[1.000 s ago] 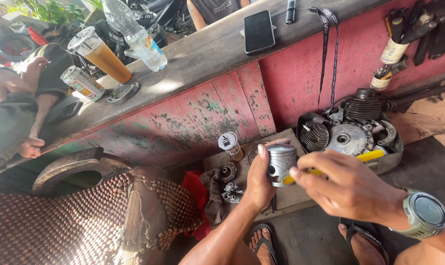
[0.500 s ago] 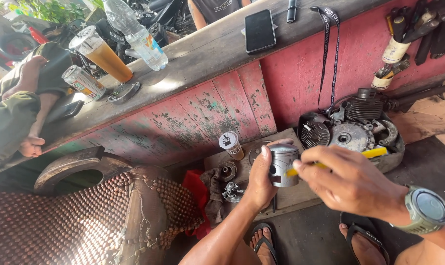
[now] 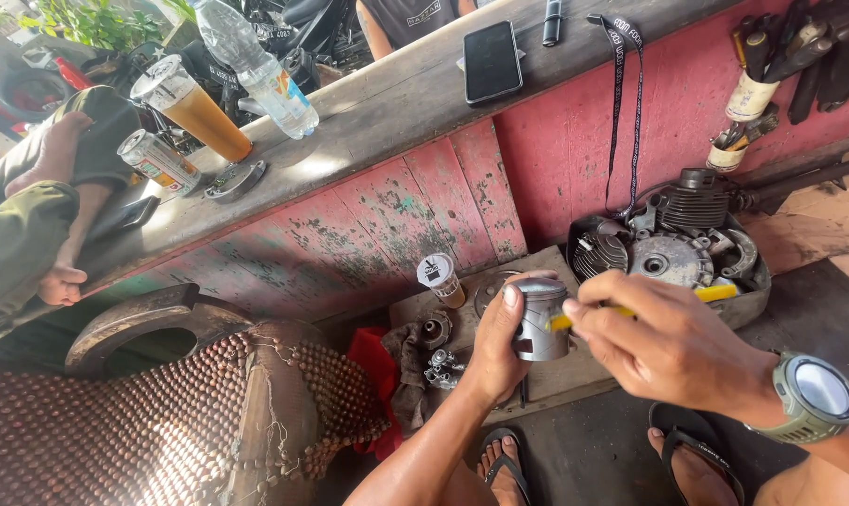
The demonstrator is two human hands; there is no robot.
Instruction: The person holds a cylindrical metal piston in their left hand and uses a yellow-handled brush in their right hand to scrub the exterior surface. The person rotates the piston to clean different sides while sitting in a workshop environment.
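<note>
Left hand (image 3: 495,349) grips a grey metal piston (image 3: 540,320) upright, fingers closed around its side, above a wooden board (image 3: 574,370). Right hand (image 3: 663,345) pinches a yellow-handled tool (image 3: 715,293), tip touching the piston. Engine parts tray (image 3: 672,255) sits just behind.

The right hand (image 3: 672,351) hides most of the yellow tool (image 3: 715,293); its tip cannot be made out.

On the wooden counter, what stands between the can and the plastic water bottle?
In the head view, a plastic cup of amber drink stands between the can and the water bottle.
</note>
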